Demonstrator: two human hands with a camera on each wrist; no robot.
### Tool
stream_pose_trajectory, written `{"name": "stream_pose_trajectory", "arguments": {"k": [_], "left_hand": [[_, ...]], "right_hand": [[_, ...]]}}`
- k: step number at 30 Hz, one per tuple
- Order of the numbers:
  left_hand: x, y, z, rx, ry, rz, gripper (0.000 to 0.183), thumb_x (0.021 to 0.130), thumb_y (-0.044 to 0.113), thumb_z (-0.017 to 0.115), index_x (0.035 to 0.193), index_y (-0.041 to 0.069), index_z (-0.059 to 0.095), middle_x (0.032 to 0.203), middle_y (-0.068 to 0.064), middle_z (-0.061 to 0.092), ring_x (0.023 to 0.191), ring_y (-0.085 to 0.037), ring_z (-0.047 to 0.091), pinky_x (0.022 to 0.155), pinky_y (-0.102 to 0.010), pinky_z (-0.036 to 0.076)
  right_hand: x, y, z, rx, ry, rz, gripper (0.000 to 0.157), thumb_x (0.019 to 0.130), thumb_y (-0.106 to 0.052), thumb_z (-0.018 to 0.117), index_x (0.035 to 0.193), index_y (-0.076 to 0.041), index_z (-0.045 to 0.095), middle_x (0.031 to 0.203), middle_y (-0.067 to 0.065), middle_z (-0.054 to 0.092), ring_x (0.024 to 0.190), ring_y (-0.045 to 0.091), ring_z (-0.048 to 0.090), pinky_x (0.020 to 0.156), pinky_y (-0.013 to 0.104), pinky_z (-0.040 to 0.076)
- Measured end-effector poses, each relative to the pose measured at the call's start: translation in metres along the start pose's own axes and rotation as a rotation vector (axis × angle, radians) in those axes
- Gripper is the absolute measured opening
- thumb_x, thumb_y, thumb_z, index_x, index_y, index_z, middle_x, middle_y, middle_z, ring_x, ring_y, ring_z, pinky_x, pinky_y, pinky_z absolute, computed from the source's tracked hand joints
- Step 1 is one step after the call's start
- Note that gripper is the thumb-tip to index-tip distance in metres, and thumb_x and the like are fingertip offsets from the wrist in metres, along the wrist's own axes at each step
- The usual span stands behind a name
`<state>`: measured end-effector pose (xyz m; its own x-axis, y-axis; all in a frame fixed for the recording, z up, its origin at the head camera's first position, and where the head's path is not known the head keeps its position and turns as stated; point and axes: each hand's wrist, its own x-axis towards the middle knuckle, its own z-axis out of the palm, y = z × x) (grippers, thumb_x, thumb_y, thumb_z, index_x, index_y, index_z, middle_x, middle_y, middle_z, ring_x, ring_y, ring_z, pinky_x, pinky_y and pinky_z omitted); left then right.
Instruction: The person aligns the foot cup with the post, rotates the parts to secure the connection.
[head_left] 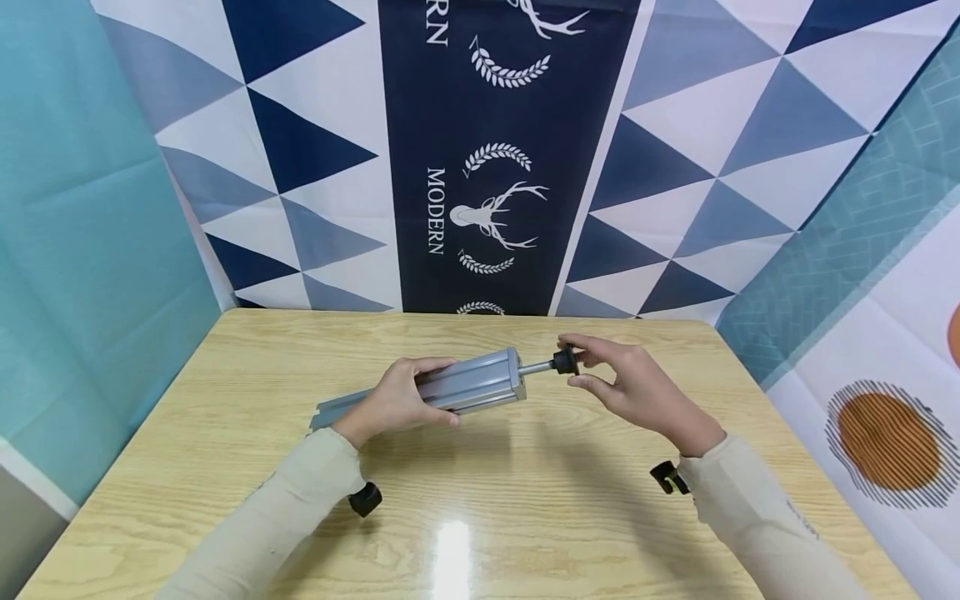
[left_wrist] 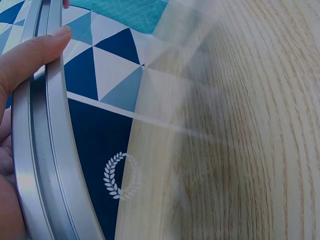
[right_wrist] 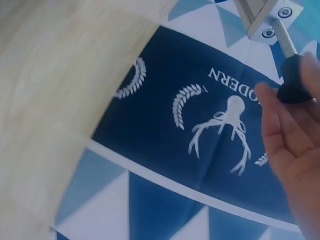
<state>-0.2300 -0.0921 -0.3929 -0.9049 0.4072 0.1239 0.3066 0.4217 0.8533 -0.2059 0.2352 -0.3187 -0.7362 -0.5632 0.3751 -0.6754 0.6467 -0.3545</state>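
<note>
A long silver aluminium cylinder with grooved sides, like an air cylinder, is held tilted above the wooden table, its right end higher. My left hand grips its body around the middle, thumb on the near side; in the left wrist view the thumb crosses the grooved face. From the square end plate, which has screws in it, a thin metal rod sticks out to the right. On the rod's tip sits a black flared knob. My right hand pinches that knob between thumb and fingers.
The wooden table spreads beneath both hands. A patterned blue-and-white cloth hangs behind its back edge, and teal cloth hangs at the left. Black wrist devices show below both sleeves.
</note>
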Motion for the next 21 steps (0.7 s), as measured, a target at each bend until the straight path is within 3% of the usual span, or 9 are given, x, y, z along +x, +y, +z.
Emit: {"name": "stream_pose_trajectory", "arguments": {"k": [4,7,10,12,16,18,21], "left_hand": [[0.001,0.0,0.0,0.001,-0.001,-0.004,0.081,0.059,0.029,0.093,0.132,0.019,0.06,0.128,-0.003,0.06,0.103,-0.018,0.059,0.089,-0.038,0.048],[0.001,0.0,0.0,0.005,-0.001,0.0,0.079,0.059,0.028,0.093,0.131,0.019,0.061,0.126,-0.003,0.061,0.102,-0.017,0.059,0.088,-0.038,0.048],[0.002,0.0,-0.001,0.013,0.0,0.006,0.079,0.059,0.028,0.093,0.131,0.02,0.061,0.126,-0.002,0.061,0.102,-0.017,0.059,0.088,-0.038,0.048],[0.003,0.0,-0.001,0.017,0.002,0.005,0.079,0.059,0.029,0.093,0.131,0.02,0.061,0.126,-0.002,0.061,0.103,-0.017,0.059,0.089,-0.038,0.047],[0.004,0.001,-0.002,0.022,0.001,0.0,0.081,0.058,0.03,0.093,0.131,0.019,0.06,0.126,-0.003,0.061,0.103,-0.017,0.059,0.09,-0.038,0.047],[0.004,0.001,-0.002,0.024,-0.002,-0.005,0.08,0.058,0.03,0.093,0.131,0.018,0.061,0.126,-0.003,0.061,0.103,-0.017,0.058,0.09,-0.038,0.047],[0.003,0.0,-0.001,0.028,-0.007,-0.013,0.08,0.058,0.029,0.093,0.13,0.018,0.061,0.125,-0.003,0.061,0.101,-0.017,0.058,0.089,-0.038,0.047]], "right_hand": [[0.002,-0.003,0.006,0.139,-0.002,0.233,0.035,0.098,-0.029,0.056,0.119,-0.002,0.064,0.092,0.004,0.072,0.079,0.016,0.069,0.076,0.042,0.053],[0.004,-0.007,0.01,0.167,0.025,0.378,0.044,0.099,-0.044,0.048,0.094,-0.007,0.071,0.073,0.0,0.069,0.064,0.013,0.066,0.065,0.036,0.051],[0.005,-0.012,0.011,0.135,0.043,0.452,0.052,0.098,-0.051,0.045,0.076,-0.011,0.07,0.063,-0.001,0.066,0.057,0.013,0.063,0.057,0.033,0.045],[0.006,-0.013,0.01,0.108,0.043,0.455,0.053,0.099,-0.05,0.044,0.073,-0.012,0.069,0.062,-0.001,0.066,0.058,0.012,0.062,0.056,0.032,0.044],[0.005,-0.012,0.008,0.068,0.03,0.402,0.051,0.102,-0.044,0.04,0.081,-0.01,0.071,0.067,0.001,0.066,0.059,0.014,0.06,0.056,0.033,0.042],[0.003,-0.01,0.007,0.041,0.025,0.344,0.045,0.102,-0.041,0.041,0.099,-0.007,0.07,0.082,0.006,0.07,0.069,0.019,0.065,0.062,0.037,0.048],[0.0,-0.007,0.005,-0.009,0.01,0.228,0.044,0.098,-0.038,0.053,0.129,-0.007,0.058,0.114,0.013,0.067,0.094,0.03,0.065,0.078,0.047,0.051]]}}
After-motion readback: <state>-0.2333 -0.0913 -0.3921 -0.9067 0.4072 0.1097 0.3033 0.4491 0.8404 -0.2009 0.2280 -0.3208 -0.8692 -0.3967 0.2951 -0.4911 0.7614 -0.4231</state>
